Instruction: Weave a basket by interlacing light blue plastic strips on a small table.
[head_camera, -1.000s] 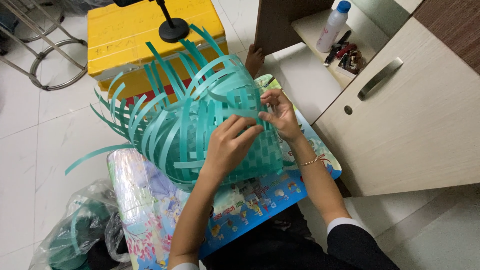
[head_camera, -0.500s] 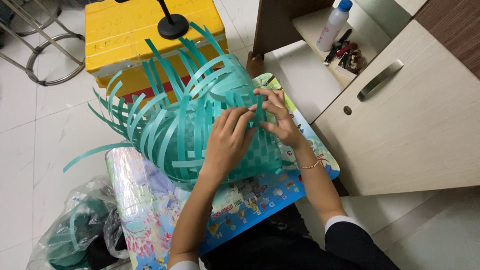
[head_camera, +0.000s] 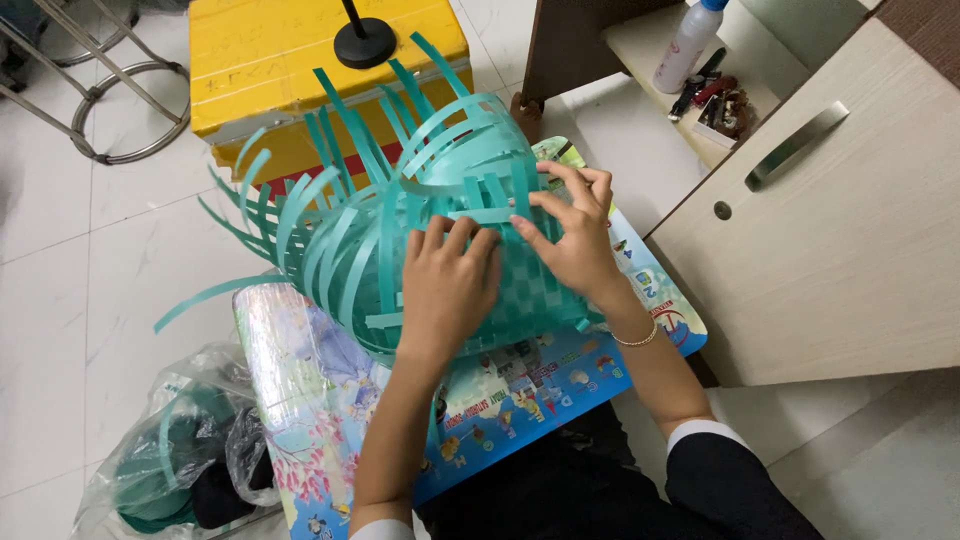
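The left hand (head_camera: 447, 285) lies fingers spread on the half-woven teal basket (head_camera: 440, 240). The right hand (head_camera: 570, 235) pinches one strip. A clear plastic bag (head_camera: 175, 450) on the floor holds teal strip coils.

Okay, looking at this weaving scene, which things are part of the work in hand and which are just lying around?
In hand:
- half-woven teal basket
- left hand, flat on the woven part
- right hand, fingers on a strip
- colourful printed board underneath
- plastic bag holding teal strips

Lying about:
- yellow box
- white bottle
- small tools on the shelf
- cabinet door
- metal stool legs
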